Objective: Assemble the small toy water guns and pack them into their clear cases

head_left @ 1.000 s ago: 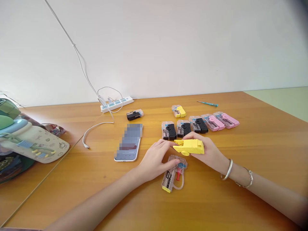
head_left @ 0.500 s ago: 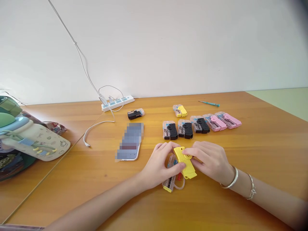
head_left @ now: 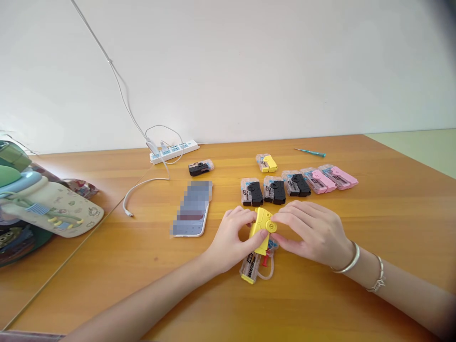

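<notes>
Item: one yellow plastic toy piece (head_left: 261,229) with a round knob, gripped between both hands directly over a clear plastic pack (head_left: 254,268) that lies on the desk (head_left: 356,294) and shows a red part. Left hand (head_left: 231,240): fingers (head_left: 240,216) curled closely round the piece's left edge. Right hand (head_left: 309,232): fingers (head_left: 285,223) pressed against its right side beside the knob; a plain bangle (head_left: 351,260) and a chain bracelet (head_left: 376,275) on that wrist. Beyond the hands: three clear packs with black parts (head_left: 274,192) in a row, then two pink packs (head_left: 337,177); one yellow pack (head_left: 266,163) behind. Further left: a pixel-blurred phone (head_left: 190,209), a lone black pack (head_left: 200,167), a white cable (head_left: 142,187), a power strip (head_left: 174,152). Far back right: a teal screwdriver (head_left: 309,152)
</notes>
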A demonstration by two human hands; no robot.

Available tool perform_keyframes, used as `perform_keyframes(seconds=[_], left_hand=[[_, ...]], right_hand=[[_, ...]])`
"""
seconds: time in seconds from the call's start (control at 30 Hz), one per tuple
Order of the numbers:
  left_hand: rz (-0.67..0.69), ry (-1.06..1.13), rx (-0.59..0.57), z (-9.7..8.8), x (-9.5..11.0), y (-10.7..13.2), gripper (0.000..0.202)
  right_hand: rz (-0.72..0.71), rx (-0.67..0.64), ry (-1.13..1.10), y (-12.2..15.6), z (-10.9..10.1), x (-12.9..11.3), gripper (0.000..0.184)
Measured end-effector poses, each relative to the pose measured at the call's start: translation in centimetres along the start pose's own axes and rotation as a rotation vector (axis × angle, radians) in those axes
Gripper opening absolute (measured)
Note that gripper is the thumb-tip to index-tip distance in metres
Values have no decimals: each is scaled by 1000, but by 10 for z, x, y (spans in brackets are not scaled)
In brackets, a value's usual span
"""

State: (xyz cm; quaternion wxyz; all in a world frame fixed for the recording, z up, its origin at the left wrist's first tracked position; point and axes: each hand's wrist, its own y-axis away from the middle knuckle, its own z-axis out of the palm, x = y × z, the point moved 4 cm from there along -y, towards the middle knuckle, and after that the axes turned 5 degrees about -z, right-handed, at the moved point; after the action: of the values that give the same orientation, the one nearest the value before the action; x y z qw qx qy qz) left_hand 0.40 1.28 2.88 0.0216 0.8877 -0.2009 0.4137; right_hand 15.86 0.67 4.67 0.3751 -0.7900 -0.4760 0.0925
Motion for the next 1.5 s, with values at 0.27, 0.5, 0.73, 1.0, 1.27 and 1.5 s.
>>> perform_keyframes(seconds=[0.27, 0.5, 0.73, 1.0, 1.27, 1.5], left_hand=[[19, -126, 9, 4, 2, 1, 23], [17, -141, -2, 7, 3, 3, 14], [25, -152, 32, 2, 0, 0, 19], [65, -238, 106, 2, -4, 1, 25], [33, -149, 59, -7, 2, -1, 24], [20, -132, 83, -10, -3, -4, 19]], right_hand=[[-3, -121, 146, -7, 2, -11, 11], [-30, -166, 204, -7, 4, -22, 15], [-57, -224, 295, -13, 10, -29, 18], [-84, -236, 329, -24, 12, -21, 22], [161, -257, 75, -16, 2, 11, 22], [287, -503, -56, 24, 22, 26, 19]])
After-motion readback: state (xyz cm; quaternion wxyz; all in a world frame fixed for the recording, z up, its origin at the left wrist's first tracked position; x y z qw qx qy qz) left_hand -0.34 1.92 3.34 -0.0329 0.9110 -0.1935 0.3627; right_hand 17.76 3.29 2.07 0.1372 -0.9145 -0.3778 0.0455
